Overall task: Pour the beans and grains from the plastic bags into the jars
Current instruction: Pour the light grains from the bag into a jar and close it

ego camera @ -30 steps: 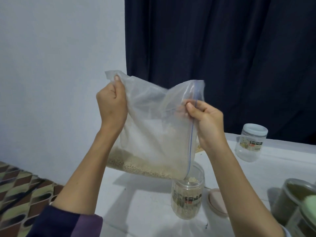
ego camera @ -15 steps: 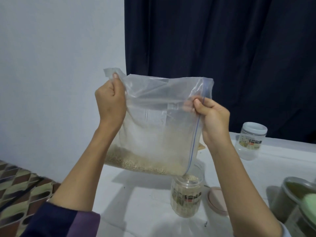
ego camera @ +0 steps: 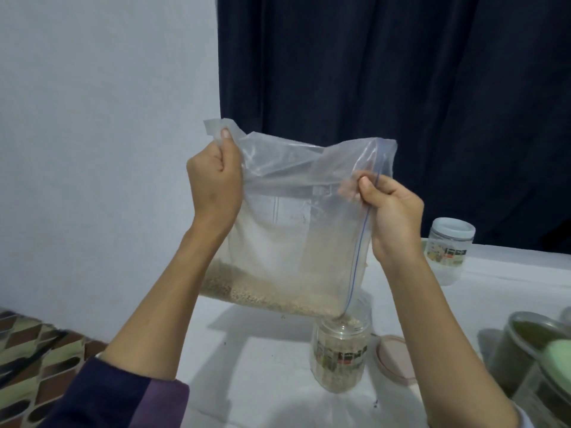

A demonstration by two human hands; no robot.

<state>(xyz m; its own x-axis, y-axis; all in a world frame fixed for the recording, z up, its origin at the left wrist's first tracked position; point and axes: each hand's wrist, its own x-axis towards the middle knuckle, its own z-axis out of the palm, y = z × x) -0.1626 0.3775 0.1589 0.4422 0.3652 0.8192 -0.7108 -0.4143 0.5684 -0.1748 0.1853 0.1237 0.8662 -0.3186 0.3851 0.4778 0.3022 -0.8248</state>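
Observation:
I hold a clear zip-top plastic bag (ego camera: 287,230) turned on its side above the table. Pale grains (ego camera: 265,295) lie along its lower edge. My left hand (ego camera: 214,186) grips the bag's bottom corner at the upper left. My right hand (ego camera: 391,211) pinches the blue zip edge at the right. The bag's lowest corner sits over the mouth of an open clear jar (ego camera: 340,356), and grains fall into it. The jar is partly filled with the same pale grains.
A pink lid (ego camera: 395,359) lies right of the open jar on the white table (ego camera: 262,381). A white-lidded jar (ego camera: 448,251) stands at the back right. Jars of green contents (ego camera: 522,350) crowd the right edge. A dark curtain hangs behind; patterned floor lies left.
My right hand has shifted right and pulled the bag wider. The bag's low corner has settled closer over the jar mouth.

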